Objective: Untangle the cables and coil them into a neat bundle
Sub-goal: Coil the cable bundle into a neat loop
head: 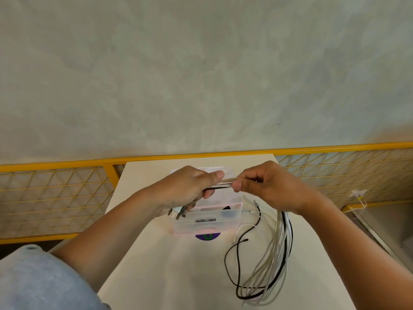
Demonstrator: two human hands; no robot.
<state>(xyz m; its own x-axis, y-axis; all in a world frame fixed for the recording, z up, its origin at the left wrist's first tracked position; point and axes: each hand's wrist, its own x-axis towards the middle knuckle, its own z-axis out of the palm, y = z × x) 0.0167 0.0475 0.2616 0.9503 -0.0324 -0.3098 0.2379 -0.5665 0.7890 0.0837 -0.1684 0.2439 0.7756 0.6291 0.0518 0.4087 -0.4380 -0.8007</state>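
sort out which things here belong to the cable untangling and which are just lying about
In the job:
- cables, white and black, stretched between both hands and hanging in loops
- left hand, gripping them
- right hand, pinching them

Just lying about:
- clear plastic box
- purple disc at its near edge
- table
- yellow mesh fence

White table (pixel 167 276), clear plastic box (pixel 207 220), purple sticker (pixel 207 237), cables (pixel 269 265) looped on it

One wide-angle view only — worn on the person's head, it looks forward and down at the white table (pixel 178 265) from close above its near end. The left hand (pixel 185 189) and right hand (pixel 270 189) sit side by side over its far end, with a grey mottled surface (pixel 201 74) beyond.
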